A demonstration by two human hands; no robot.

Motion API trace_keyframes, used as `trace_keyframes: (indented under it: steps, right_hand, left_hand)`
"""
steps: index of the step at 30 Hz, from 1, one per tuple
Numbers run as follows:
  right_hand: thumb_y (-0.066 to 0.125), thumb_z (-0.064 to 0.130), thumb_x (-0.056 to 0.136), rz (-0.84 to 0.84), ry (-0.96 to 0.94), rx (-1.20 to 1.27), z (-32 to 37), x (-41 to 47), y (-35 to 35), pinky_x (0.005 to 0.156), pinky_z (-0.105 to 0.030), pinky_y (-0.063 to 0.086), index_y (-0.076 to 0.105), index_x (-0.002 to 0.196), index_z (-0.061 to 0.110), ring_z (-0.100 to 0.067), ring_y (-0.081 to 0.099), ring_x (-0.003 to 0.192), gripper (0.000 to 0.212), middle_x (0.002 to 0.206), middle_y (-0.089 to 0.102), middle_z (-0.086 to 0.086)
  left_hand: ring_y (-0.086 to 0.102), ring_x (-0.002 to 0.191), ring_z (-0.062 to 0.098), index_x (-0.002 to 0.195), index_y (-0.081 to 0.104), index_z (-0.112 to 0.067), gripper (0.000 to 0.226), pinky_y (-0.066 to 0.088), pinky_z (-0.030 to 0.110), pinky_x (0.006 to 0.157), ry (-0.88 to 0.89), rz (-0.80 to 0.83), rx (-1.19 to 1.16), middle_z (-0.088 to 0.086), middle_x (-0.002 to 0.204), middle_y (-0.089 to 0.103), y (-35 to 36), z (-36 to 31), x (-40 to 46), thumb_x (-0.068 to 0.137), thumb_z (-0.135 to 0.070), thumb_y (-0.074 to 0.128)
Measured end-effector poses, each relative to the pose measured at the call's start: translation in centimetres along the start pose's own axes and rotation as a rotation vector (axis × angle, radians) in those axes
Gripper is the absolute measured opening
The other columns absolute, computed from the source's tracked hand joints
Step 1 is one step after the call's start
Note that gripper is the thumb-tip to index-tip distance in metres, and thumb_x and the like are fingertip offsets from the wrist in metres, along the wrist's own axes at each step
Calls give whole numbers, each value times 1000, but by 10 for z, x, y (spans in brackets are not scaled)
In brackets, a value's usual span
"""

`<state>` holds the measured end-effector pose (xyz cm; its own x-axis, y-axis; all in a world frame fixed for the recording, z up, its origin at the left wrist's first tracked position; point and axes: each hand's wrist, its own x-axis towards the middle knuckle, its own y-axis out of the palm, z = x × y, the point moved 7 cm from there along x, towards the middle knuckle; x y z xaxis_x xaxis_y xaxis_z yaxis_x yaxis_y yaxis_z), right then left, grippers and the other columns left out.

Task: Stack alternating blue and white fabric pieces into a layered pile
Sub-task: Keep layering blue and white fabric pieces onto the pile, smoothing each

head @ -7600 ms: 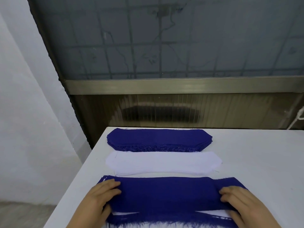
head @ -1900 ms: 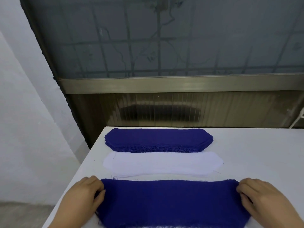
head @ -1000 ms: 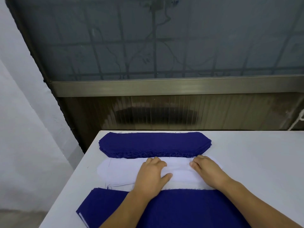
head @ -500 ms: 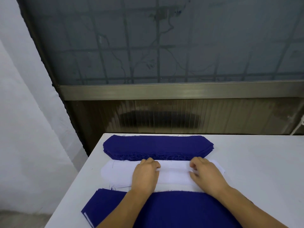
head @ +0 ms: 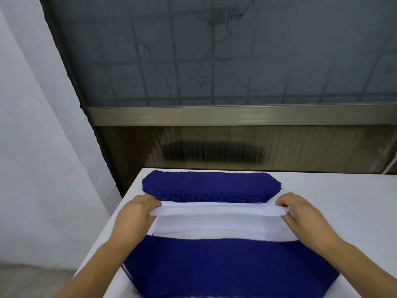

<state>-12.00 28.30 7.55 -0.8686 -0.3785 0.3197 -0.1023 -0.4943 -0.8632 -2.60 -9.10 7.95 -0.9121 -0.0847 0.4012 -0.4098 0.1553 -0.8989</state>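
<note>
A stack of blue fabric pieces (head: 211, 186) lies at the far side of the white table (head: 343, 203). In front of it sits the stack of white pieces (head: 214, 226). One white piece (head: 219, 211) is lifted off that stack, stretched between both hands. My left hand (head: 137, 220) pinches its left end and my right hand (head: 300, 214) pinches its right end. Nearest me lies the layered pile (head: 225, 269), blue on top, with white edges showing at its lower left.
A dark window with a metal sill (head: 236, 115) stands behind the table. A white wall (head: 32, 147) is at the left, and the table's left edge (head: 111, 224) drops to the floor there.
Both hands have slid outward from the middle of the white stack to its ends and lifted the top white piece.
</note>
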Motion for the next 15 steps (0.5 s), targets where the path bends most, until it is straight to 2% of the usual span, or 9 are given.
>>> trace_keyframes:
  steps: [1, 3, 6, 10, 15]
  right_hand:
    - [55, 12, 90, -49, -59, -19, 5, -13, -10, 67, -13, 40, 56, 87, 29, -4, 55, 80, 17, 89, 56, 19]
    - [49, 19, 93, -129, -210, -29, 14, -45, -20, 68, -14, 42, 61, 89, 23, -5, 56, 81, 13, 92, 60, 15]
    - [28, 35, 99, -166, -367, -85, 15, -85, -15, 83, -16, 40, 71, 84, 15, -2, 54, 90, 50, 94, 67, 7]
    - [20, 36, 100, -166, -422, -168, 11, -102, -6, 95, -7, 29, 76, 80, 13, -1, 51, 95, 63, 92, 70, 2]
    - [19, 38, 100, -212, -415, -182, 7, -101, -5, 98, -7, 25, 77, 77, 15, -2, 51, 92, 66, 93, 72, 2]
  left_hand:
    - [66, 91, 20, 97, 76, -17, 24, 47, 25, 80, 63, -55, -11, -2, 99, 71, -10, -5, -13, 76, -4, 74]
    - [67, 85, 17, 88, 77, -15, 19, 50, 23, 76, 208, -148, -38, -2, 92, 71, -21, -15, -45, 73, -6, 70]
    - [56, 89, 7, 82, 77, -13, 30, 45, 20, 77, 312, -145, -106, -2, 91, 71, -15, -24, -82, 73, -16, 49]
    - [56, 88, 5, 77, 78, -14, 42, 44, 15, 79, 338, -77, -109, -2, 91, 72, -1, -25, -99, 65, -13, 38]
    - [68, 82, 9, 77, 79, -18, 38, 45, 14, 80, 285, -7, -135, -5, 94, 73, -2, -17, -101, 69, -19, 42]
